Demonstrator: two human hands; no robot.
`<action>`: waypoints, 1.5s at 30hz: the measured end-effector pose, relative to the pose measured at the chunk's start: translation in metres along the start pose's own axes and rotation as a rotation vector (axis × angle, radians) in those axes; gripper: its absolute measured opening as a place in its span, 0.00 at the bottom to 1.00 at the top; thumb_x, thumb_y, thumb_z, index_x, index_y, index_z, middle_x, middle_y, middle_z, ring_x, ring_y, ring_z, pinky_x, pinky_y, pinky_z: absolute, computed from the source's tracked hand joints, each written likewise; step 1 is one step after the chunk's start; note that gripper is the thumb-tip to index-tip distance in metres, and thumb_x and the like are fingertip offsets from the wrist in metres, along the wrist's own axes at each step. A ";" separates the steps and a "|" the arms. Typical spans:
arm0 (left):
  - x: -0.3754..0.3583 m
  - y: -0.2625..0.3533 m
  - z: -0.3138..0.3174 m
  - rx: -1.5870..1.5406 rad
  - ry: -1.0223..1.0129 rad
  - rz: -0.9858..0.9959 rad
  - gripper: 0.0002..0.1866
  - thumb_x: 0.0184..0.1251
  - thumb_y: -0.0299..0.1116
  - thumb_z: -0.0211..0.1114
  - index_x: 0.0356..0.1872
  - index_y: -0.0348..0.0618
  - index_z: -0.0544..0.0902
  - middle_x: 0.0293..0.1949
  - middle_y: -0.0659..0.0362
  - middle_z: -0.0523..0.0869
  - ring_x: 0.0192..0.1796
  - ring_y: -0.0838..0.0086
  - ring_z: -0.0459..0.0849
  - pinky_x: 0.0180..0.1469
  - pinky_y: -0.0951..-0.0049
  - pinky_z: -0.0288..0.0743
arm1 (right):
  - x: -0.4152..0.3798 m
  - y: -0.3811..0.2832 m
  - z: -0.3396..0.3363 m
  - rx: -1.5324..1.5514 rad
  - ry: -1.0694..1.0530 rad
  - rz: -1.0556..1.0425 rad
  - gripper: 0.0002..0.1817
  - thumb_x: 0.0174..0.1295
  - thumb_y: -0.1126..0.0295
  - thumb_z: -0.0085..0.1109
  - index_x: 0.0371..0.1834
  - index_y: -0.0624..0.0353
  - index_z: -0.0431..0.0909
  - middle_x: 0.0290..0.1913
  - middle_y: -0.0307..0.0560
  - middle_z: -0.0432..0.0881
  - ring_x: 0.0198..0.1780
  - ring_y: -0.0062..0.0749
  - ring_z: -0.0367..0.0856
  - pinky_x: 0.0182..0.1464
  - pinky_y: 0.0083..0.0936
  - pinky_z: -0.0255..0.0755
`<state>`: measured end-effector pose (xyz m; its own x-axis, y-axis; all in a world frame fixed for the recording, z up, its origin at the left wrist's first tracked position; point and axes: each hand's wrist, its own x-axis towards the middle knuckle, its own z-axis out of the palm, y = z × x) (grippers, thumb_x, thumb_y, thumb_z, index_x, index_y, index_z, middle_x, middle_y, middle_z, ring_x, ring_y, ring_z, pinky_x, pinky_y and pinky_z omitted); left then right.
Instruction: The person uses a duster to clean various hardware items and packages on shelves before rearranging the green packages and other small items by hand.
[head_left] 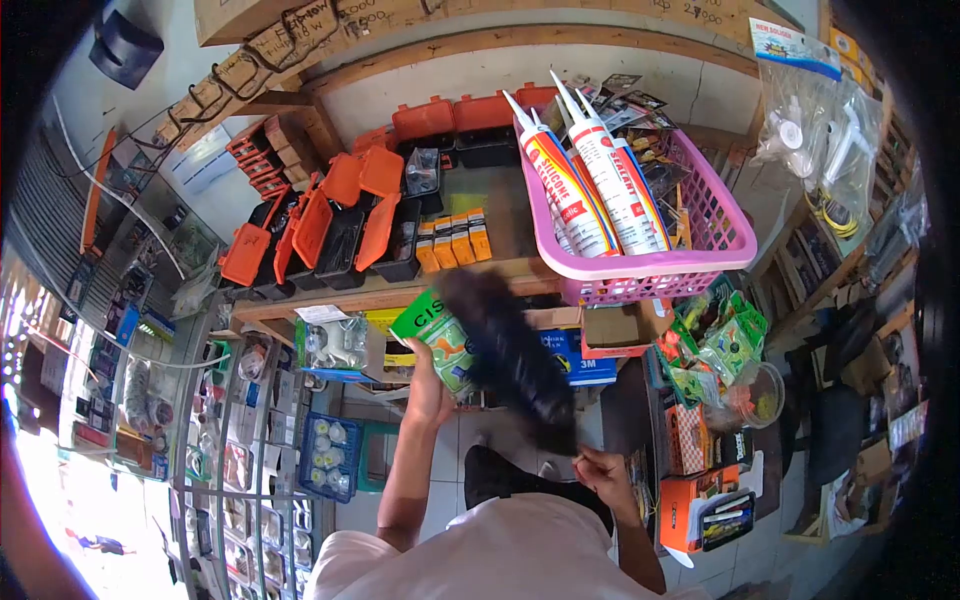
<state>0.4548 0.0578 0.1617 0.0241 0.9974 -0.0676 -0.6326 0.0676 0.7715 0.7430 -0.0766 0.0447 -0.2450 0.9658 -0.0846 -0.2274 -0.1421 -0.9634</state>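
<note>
In my left hand [428,385] is a green packet [440,338] with the letters "CIS" showing, its fingers closed round the lower left edge. A long dark object [515,360], blurred by motion, slants across the middle and covers the packet's right side. My right hand [607,475] is closed at the lower end of this dark object. Whether the dark object's upper end touches the packet I cannot tell.
A wooden shelf [400,297] ahead bears black bins with orange lids [312,235], small orange boxes [455,243] and a pink basket [650,264] of sealant tubes. Below right are green packets [735,340] and an orange box [680,510]. A blue crate [330,458] stands lower left.
</note>
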 end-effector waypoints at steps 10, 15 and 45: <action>-0.002 -0.022 -0.020 0.334 -0.110 0.132 0.39 0.72 0.63 0.33 0.71 0.42 0.56 0.66 0.52 0.68 0.65 0.61 0.71 0.65 0.61 0.67 | -0.003 -0.007 0.003 -0.067 -0.017 -0.005 0.20 0.66 0.67 0.59 0.58 0.65 0.75 0.33 0.39 0.81 0.33 0.16 0.74 0.37 0.16 0.70; 0.009 -0.022 -0.011 0.082 0.037 0.031 0.32 0.75 0.59 0.36 0.63 0.42 0.67 0.53 0.54 0.77 0.52 0.65 0.78 0.57 0.63 0.75 | -0.003 -0.007 0.000 -0.190 -0.003 0.007 0.21 0.65 0.67 0.61 0.58 0.67 0.75 0.34 0.39 0.82 0.33 0.17 0.74 0.37 0.18 0.70; 0.031 -0.015 -0.032 -0.896 -0.292 0.042 0.36 0.72 0.63 0.38 0.66 0.44 0.64 0.63 0.54 0.71 0.65 0.63 0.69 0.68 0.57 0.60 | 0.000 0.009 -0.016 -0.144 -0.088 -0.052 0.21 0.62 0.67 0.64 0.59 0.58 0.77 0.37 0.40 0.85 0.35 0.16 0.76 0.39 0.15 0.70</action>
<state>0.4402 0.0867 0.1273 0.1036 0.9734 0.2042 -0.9940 0.1084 -0.0126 0.7561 -0.0746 0.0320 -0.3195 0.9474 -0.0177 -0.1056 -0.0541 -0.9929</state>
